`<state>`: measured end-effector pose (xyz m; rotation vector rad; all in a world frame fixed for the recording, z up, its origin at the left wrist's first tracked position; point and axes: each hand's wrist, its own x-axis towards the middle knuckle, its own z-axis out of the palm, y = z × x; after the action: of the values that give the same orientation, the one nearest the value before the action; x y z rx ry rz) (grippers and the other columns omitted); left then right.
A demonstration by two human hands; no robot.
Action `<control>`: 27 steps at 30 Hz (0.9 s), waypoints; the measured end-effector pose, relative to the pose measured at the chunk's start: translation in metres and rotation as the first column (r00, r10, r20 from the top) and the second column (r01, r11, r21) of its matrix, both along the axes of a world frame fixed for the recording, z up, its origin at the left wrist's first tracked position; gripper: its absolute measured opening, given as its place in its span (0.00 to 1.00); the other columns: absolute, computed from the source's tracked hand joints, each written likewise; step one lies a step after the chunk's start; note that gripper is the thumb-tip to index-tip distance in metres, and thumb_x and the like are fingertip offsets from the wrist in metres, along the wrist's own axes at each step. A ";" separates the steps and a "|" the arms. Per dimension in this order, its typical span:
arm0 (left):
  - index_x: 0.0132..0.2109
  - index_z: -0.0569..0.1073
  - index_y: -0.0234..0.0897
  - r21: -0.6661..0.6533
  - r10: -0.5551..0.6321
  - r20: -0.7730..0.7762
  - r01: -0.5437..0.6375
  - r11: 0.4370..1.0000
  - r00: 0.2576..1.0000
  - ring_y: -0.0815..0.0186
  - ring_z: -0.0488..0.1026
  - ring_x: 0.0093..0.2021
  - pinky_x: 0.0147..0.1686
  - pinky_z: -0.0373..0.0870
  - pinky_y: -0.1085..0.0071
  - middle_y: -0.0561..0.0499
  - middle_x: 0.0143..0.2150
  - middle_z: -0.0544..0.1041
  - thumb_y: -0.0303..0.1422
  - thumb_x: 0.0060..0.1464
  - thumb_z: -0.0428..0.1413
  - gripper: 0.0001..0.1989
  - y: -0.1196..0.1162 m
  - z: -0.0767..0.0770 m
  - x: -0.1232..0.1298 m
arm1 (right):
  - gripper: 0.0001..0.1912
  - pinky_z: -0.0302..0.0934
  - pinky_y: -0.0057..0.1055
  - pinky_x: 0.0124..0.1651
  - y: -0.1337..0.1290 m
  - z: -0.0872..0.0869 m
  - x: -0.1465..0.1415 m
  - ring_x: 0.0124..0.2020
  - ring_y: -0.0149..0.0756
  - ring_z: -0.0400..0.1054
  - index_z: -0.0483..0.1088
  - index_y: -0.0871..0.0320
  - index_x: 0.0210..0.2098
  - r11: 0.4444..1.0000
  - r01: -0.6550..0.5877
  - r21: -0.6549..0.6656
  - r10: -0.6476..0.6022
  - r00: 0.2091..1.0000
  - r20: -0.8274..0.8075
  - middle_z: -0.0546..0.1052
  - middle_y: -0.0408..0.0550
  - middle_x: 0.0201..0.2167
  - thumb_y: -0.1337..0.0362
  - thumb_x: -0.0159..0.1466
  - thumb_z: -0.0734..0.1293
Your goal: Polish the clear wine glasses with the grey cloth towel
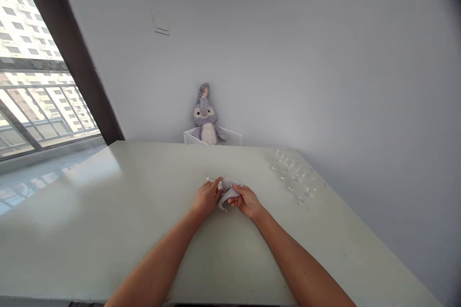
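Observation:
Near the middle of the table, both hands are close together around a see-through cup (230, 182) and a pale grey cloth (224, 197). My left hand (208, 197) has its fingers curled against the cup's left side. Another clear edge shows just beyond those fingers; whether it belongs to the same cup I cannot tell. My right hand (247, 200) pinches the cloth between thumb and fingers at the cup's right side. Part of the cloth lies inside or against the cup, and its folded end hangs toward me. The hands hide much of the cup.
Several clear glass-like pieces (293, 172) stand in a cluster at the table's (144, 230) back right, near its edge. Beyond the far edge, a grey plush rabbit (205, 115) sits in a white perforated basket (232, 138) by the wall. A window is on the left.

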<state>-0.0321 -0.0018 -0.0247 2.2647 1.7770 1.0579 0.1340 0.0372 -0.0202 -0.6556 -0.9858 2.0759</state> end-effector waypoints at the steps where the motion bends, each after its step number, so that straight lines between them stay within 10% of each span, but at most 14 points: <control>1: 0.54 0.61 0.40 0.043 0.026 -0.089 -0.022 0.999 0.996 0.64 0.67 0.36 0.37 0.64 0.67 0.50 0.33 0.72 0.31 0.54 0.48 0.20 -0.002 0.002 -0.001 | 0.11 0.62 0.23 0.17 0.000 0.000 -0.001 0.19 0.32 0.70 0.68 0.64 0.32 1.000 0.000 -0.006 0.000 1.000 -0.004 0.75 0.48 0.22 0.60 0.57 0.65; 14: 0.52 0.64 0.40 0.281 0.131 -0.296 -0.045 0.959 0.946 0.60 0.64 0.43 0.41 0.63 0.61 0.44 0.43 0.67 0.28 0.54 0.48 0.18 -0.008 0.009 0.014 | 0.13 0.66 0.29 0.24 0.002 -0.008 -0.002 0.21 0.32 0.71 0.69 0.64 0.34 0.999 -0.046 0.026 0.046 0.999 0.001 0.77 0.50 0.26 0.59 0.56 0.66; 27: 0.55 0.59 0.40 0.174 -0.023 -0.265 0.072 0.982 0.964 0.61 0.67 0.49 0.56 0.53 0.55 0.44 0.48 0.70 0.24 0.52 0.47 0.23 -0.004 0.008 0.013 | 0.12 0.66 0.29 0.24 -0.001 -0.003 0.000 0.20 0.33 0.71 0.69 0.64 0.34 0.996 -0.075 0.047 0.073 0.996 0.052 0.76 0.50 0.24 0.59 0.56 0.66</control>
<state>-0.0189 -0.0053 -0.0164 2.6543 1.7685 0.9888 0.1336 0.0361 -0.0231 -0.6583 -1.1007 2.1017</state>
